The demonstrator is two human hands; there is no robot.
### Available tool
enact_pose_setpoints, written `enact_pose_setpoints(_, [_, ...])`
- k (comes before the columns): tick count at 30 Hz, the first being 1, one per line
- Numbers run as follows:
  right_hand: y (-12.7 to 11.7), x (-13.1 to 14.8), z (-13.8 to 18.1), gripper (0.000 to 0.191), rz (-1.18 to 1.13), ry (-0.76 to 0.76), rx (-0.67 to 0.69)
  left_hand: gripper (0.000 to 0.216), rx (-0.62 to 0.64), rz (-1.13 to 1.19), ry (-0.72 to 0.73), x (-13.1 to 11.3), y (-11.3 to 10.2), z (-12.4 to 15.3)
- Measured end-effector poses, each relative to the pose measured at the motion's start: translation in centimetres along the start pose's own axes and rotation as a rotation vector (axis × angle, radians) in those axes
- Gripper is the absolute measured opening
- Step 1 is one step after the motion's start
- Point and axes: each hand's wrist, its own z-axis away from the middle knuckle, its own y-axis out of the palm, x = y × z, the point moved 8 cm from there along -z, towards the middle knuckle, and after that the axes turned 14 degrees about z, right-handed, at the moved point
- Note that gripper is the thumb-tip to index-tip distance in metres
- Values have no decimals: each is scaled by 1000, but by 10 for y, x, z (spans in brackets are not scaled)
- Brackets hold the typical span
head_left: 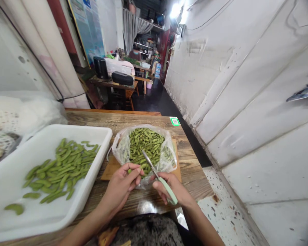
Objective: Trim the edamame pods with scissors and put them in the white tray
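Note:
My left hand [125, 179] pinches a green edamame pod [129, 170] near the front of an open clear plastic bag [122, 145]. Several more pods [146, 141] fill that bag. In my right hand [169, 188] is a pair of scissors [166, 189] with pale green handles, its metal blades pointing up and left over the bag. To the left stands a white plastic tray [92, 186] with several pods [64, 167] spread across its bottom.
Under the bag lies a wooden board [110, 169] on the wooden table [192, 171]. A whitish plastic bag [41, 109] sits at the far left. A white wall [233, 102] runs along the right. Farther back are another table [105, 82] and a person [135, 54].

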Motion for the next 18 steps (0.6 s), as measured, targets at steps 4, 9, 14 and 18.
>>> enact_pose_setpoints(4, [-17,-4,1,54,-80,-11,-125,25,-277,-513,341,-59,-42,16])
enact_pose_setpoints(9, [-23,-11,5,56,-65,17,-138,30,-399,-1438,753,-130,-65,29])
enact_pose_setpoints(14, [-16,-15,1,50,-63,5,-112,29,42,-1391,719,-89,-23,2])
enact_pose_setpoints(18, [-13,-17,0,50,-57,6,-81,21,464,-1348,476,-16,31,-13])
